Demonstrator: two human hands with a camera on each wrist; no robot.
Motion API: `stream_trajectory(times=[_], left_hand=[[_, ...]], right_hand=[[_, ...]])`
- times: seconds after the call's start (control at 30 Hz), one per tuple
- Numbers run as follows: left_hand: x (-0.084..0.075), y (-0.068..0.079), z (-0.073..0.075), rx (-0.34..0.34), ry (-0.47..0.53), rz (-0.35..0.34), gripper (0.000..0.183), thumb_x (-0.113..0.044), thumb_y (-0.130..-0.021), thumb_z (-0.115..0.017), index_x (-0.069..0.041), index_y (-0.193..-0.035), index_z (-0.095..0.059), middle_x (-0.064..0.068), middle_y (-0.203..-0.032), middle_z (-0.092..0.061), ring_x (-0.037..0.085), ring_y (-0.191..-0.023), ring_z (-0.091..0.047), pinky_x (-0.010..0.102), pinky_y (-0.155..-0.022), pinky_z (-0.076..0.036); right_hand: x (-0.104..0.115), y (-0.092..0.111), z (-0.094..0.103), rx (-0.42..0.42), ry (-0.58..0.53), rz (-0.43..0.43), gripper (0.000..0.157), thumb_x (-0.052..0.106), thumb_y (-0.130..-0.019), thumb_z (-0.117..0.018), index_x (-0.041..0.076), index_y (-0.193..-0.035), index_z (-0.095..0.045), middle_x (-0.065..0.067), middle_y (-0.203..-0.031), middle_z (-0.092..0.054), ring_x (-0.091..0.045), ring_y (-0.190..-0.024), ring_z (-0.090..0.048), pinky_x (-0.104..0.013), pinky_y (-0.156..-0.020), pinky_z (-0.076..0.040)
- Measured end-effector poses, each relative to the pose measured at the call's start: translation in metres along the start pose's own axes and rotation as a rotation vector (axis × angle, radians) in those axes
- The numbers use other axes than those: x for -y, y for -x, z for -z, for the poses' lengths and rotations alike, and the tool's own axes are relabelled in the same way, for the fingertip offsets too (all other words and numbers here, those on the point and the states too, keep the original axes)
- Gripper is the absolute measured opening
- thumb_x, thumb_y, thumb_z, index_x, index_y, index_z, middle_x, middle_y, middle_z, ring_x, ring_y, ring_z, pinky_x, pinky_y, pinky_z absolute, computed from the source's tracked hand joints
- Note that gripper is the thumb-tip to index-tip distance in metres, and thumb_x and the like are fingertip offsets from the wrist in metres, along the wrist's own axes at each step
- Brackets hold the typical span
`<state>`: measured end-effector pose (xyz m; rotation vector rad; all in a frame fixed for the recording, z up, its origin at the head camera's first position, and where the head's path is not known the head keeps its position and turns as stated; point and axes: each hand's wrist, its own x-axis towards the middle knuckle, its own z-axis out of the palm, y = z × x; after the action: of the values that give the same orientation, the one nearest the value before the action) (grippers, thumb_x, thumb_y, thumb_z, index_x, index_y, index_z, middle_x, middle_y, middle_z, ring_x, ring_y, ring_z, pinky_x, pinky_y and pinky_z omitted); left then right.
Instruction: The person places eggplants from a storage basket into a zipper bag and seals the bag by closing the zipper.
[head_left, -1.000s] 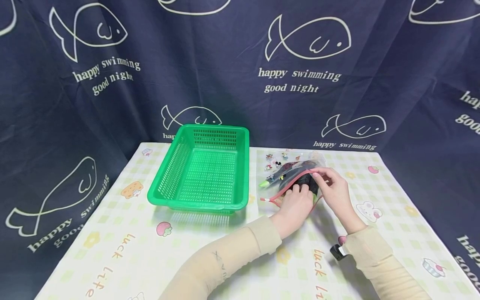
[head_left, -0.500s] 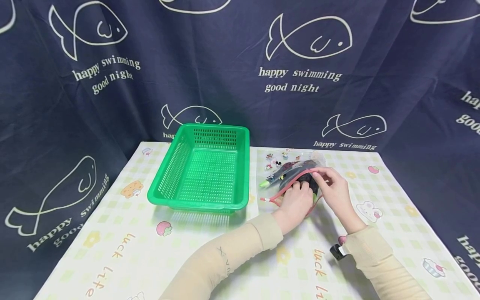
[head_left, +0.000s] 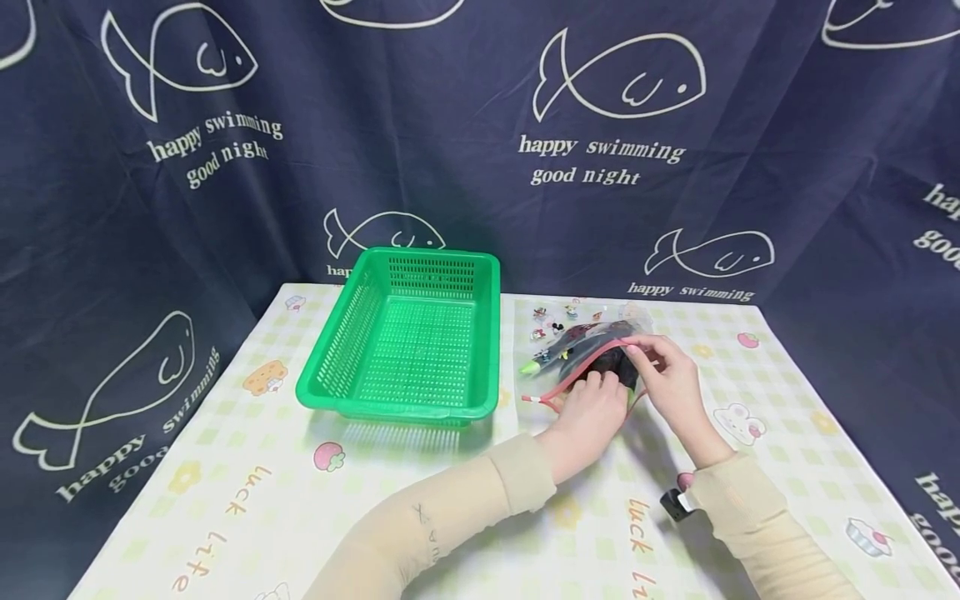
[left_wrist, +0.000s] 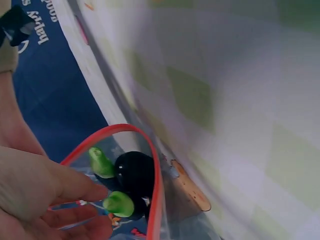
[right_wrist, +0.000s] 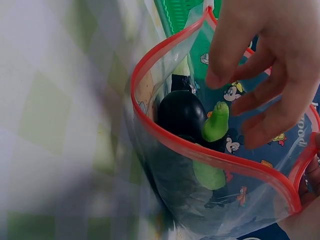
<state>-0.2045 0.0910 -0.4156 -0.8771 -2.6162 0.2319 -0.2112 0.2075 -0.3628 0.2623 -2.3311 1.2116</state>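
Observation:
A clear zip bag [head_left: 542, 354] with a red rim [right_wrist: 240, 166] and cartoon prints lies at the right of the table, its mouth spread. Inside are several dark, glossy eggplants [right_wrist: 181, 114] with light green stems [right_wrist: 216, 122]. My left hand [head_left: 591, 414] reaches into the mouth. In the right wrist view its thumb and fingers are apart, with nothing between them, beside a stem. The left wrist view has the same hand [left_wrist: 45, 195] close to the eggplants [left_wrist: 135, 172]. My right hand [head_left: 666, 367] pinches the bag's rim at its right end.
A green plastic basket [head_left: 486, 342] with slotted walls stands left of the bag, its inside visible. A patterned cloth [head_left: 247, 500] covers the table. Behind it hangs a dark blue fish-print curtain [head_left: 420, 125]. A small black camera [head_left: 677, 503] is at my right wrist.
My left hand moved slightly deeper into the bag, then drew back a little towards me. The right hand, bag and basket have stayed in place.

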Motion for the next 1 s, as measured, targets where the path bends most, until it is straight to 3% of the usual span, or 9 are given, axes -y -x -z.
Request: stream_trajectory(times=[0.27, 0.57, 0.77, 0.87, 1.0], left_hand=[[0.013, 0.023, 0.013, -0.012, 0.019, 0.003, 0.022, -0.021, -0.092, -0.055, -0.016, -0.113, -0.056, -0.001, -0.106, -0.054, 0.013, -0.092, -0.049, 0.023, -0.072, -0.044], [0.041, 0.042, 0.022, -0.041, 0.100, 0.071, 0.033, -0.018, -0.085, -0.065, -0.013, -0.113, -0.049, 0.001, -0.101, -0.050, 0.015, -0.090, -0.047, 0.025, -0.074, -0.043], [0.053, 0.053, 0.015, 0.051, 0.128, 0.161, 0.046, -0.015, -0.085, -0.064, -0.011, -0.127, -0.046, 0.005, -0.110, -0.052, 0.018, -0.098, -0.050, 0.027, -0.075, -0.045], [0.056, 0.056, 0.009, 0.077, 0.090, 0.165, 0.041, -0.013, -0.084, -0.064, -0.011, -0.122, -0.050, 0.005, -0.109, -0.054, 0.019, -0.097, -0.051, 0.027, -0.072, -0.045], [0.059, 0.058, 0.003, 0.048, 0.003, 0.138, 0.023, -0.017, -0.085, -0.063, -0.013, -0.107, -0.058, 0.003, -0.100, -0.056, 0.016, -0.088, -0.052, 0.026, -0.067, -0.043]], right_hand=[[-0.030, -0.003, -0.005, -0.006, -0.002, -0.004, 0.014, 0.005, -0.088, -0.063, 0.001, -0.101, -0.069, -0.016, -0.095, -0.065, 0.000, -0.066, -0.052, -0.013, -0.050, -0.041], [-0.045, -0.004, -0.003, 0.007, 0.030, -0.014, 0.015, 0.016, -0.090, -0.064, 0.009, -0.102, -0.070, 0.020, -0.089, -0.060, 0.003, -0.068, -0.052, -0.013, -0.057, -0.042], [-0.044, -0.003, 0.006, 0.019, 0.041, -0.013, 0.015, 0.015, -0.090, -0.064, 0.008, -0.102, -0.070, 0.023, -0.089, -0.059, 0.003, -0.070, -0.052, -0.012, -0.060, -0.041], [-0.045, -0.001, 0.009, 0.025, 0.039, -0.007, 0.015, 0.014, -0.090, -0.064, 0.007, -0.101, -0.070, 0.023, -0.089, -0.059, 0.003, -0.070, -0.051, -0.012, -0.060, -0.041], [-0.046, 0.003, 0.012, 0.029, 0.052, 0.003, 0.015, 0.013, -0.090, -0.064, 0.006, -0.101, -0.070, 0.025, -0.090, -0.059, 0.005, -0.070, -0.051, -0.011, -0.060, -0.040]])
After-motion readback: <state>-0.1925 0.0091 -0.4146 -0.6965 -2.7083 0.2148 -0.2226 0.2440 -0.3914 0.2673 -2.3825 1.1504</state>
